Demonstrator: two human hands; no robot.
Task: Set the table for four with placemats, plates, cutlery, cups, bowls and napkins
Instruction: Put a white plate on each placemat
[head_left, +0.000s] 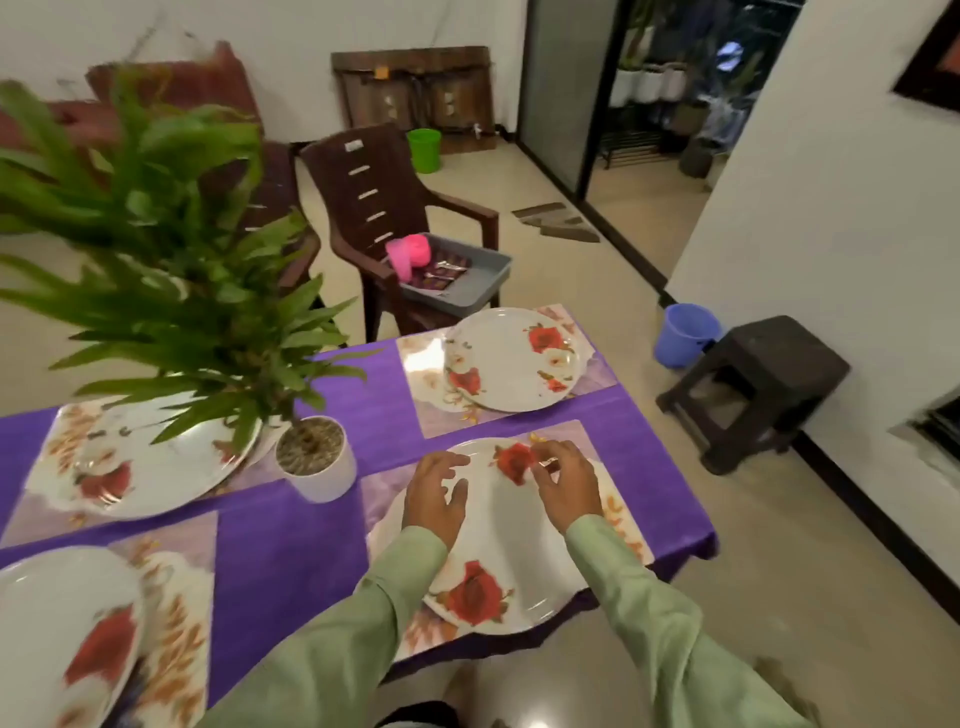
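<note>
A white plate with red roses (506, 540) lies on a floral placemat (623, 530) at the near right of the purple-covered table (291, 561). My left hand (434, 493) hovers over the plate's left rim with fingers spread. My right hand (563, 480) is above its far right part, fingers loosely curled, nothing in it. Three more rose plates lie on placemats: far right (511, 358), far left (150, 462), near left (57, 639).
A potted green plant (317, 457) stands mid-table between the plates. Beyond the table a brown plastic chair (363, 208) bears a grey tray (483, 275) with pink cups and dark items. A blue bucket (683, 332) and a dark stool (753, 384) stand at the right.
</note>
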